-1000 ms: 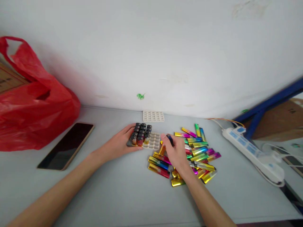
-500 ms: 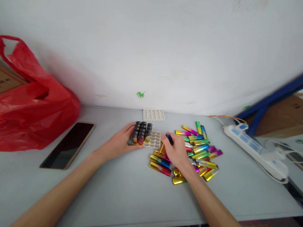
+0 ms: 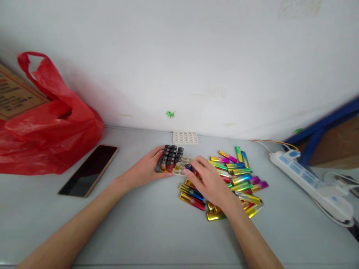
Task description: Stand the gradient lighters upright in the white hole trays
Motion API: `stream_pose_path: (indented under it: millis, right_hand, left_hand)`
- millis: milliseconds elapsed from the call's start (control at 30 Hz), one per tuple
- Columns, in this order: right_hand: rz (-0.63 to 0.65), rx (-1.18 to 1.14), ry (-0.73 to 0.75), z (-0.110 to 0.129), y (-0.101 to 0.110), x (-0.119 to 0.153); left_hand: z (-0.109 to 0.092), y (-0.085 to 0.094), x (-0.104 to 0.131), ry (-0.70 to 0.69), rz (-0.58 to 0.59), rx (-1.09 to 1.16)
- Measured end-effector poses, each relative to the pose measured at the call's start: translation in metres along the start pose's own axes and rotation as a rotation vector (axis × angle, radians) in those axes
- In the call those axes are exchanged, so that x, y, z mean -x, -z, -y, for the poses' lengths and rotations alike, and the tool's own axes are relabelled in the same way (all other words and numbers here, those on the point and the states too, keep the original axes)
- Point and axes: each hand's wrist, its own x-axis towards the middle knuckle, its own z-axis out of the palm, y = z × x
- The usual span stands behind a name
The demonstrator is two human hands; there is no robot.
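My left hand (image 3: 147,168) grips the left end of a pale tray (image 3: 177,172) with round compartments. Several black-topped lighters (image 3: 170,160) stand upright in rows over the tray's left part. Between the thumb and fingers of my right hand (image 3: 206,177) is a lighter with a dark blue top (image 3: 188,167), held over the tray's right part. Its lower end is hidden. Shiny multicoloured lighters (image 3: 241,179) lie in a loose pile beside and beyond my right hand.
Near the wall lies a second pale tray (image 3: 185,138). A phone (image 3: 88,171) and a red bag (image 3: 58,130) with a cardboard box (image 3: 19,95) are at the left. A white power strip (image 3: 311,186) with cables lies at the right.
My right hand has moved left from the pile's edge to the tray with the blue-topped lighter. My left hand stays on the tray. The whole view has shifted slightly.
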Motion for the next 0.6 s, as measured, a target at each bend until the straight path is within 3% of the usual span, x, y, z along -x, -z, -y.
stream_pose_path:
  millis: [267,367,600]
  right_hand:
    - [-0.066,-0.111,-0.042,-0.003,-0.009,-0.003]
    - [-0.006,-0.118,0.000,-0.002,-0.013,-0.006]
    - [0.089,0.407,-0.003,0.011,-0.028,-0.019]
  left_hand:
    - [-0.001,0.000,0.001,0.002,0.006,0.014]
    - [-0.003,0.001,0.000,-0.006,0.005,0.026]
    - [0.002,-0.001,0.001,-0.032,0.014,0.006]
